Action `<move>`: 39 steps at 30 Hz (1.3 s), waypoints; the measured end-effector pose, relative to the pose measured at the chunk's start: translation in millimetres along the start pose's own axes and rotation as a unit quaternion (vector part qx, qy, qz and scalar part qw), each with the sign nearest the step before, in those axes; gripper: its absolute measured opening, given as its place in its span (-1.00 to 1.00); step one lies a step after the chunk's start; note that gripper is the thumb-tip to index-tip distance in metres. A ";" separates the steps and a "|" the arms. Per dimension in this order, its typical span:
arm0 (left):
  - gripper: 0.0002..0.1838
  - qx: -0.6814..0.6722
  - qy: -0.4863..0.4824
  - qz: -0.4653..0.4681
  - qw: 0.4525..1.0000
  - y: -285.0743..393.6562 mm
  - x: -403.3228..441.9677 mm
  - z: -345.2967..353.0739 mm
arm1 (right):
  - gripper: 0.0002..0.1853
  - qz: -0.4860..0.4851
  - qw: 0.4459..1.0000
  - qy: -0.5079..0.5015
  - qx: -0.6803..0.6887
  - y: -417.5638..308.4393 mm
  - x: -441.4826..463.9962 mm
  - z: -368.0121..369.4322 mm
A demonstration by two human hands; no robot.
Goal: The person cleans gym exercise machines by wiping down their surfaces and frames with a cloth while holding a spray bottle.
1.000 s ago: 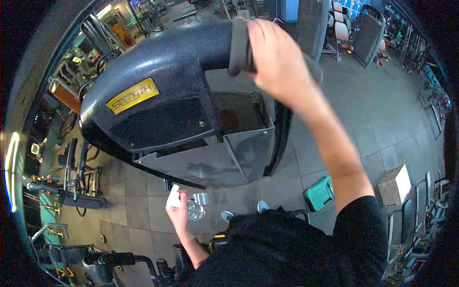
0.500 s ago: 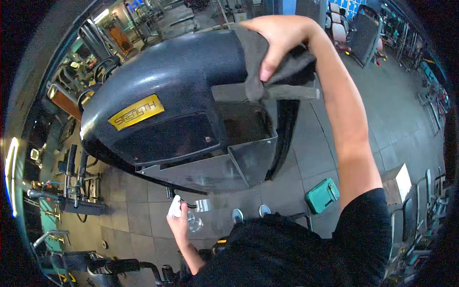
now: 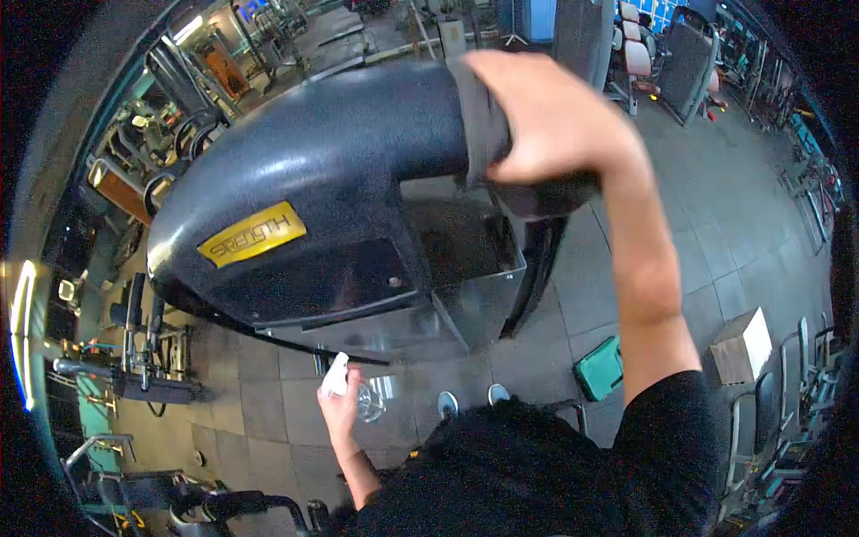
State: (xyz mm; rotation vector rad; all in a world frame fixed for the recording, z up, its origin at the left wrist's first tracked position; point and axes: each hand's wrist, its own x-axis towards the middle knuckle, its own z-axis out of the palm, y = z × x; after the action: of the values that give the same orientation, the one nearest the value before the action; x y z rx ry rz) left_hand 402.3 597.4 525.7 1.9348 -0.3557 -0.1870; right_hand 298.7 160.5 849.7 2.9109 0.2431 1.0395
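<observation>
A large dark moulded cover (image 3: 331,121) of a gym machine fills the upper middle, with a yellow "STRENGTH" label (image 3: 252,234) on its side. Around the cover's right end, my right hand (image 3: 564,121) is closed over a grey cloth (image 3: 481,121), pressing it to the surface; the hand is slightly blurred. Below the machine, my left hand (image 3: 340,407) grips a spray bottle (image 3: 369,404) by its neck. The bottle has a white trigger head and a clear body, and hangs apart from the machine.
Under the cover is an open metal frame (image 3: 470,304). A green case (image 3: 598,369) lies on the tiled floor to the right, with a pale box (image 3: 743,347) beyond it. Weight machines (image 3: 148,358) stand at left, and a padded bench (image 3: 635,58) is at the back right.
My right hand and the cloth have shifted down and slightly right over the cover's end. The spray bottle in my left hand has turned a little and moved slightly right.
</observation>
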 end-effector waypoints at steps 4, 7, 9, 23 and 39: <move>-0.72 0.028 0.004 0.013 1.000 8.0 5.0 3.8 | 0.02 0.011 0.958 -0.202 0.203 33.2 35.2 -16.8; -0.77 0.012 -0.001 0.026 1.000 18.0 6.9 8.6 | 0.02 0.042 0.982 -0.060 0.176 31.0 -1.2 4.9; -0.79 -0.004 -0.014 0.027 1.000 20.2 6.9 8.2 | 0.03 0.076 0.992 0.098 0.033 -5.1 -31.2 17.7; -0.69 0.043 0.017 -0.036 0.998 -5.6 7.0 -16.4 | -0.48 0.035 0.995 0.089 0.032 -9.1 -15.1 4.1; -0.63 0.008 -0.113 0.004 0.994 21.3 16.5 43.1 | -0.12 0.429 0.833 0.350 0.004 -45.3 -108.4 109.3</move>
State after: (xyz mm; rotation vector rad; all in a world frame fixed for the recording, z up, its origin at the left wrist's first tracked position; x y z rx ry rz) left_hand 401.8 546.7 529.4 1.9329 -0.5151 -0.4000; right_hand 279.1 189.3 693.1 2.4450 -1.1527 2.1583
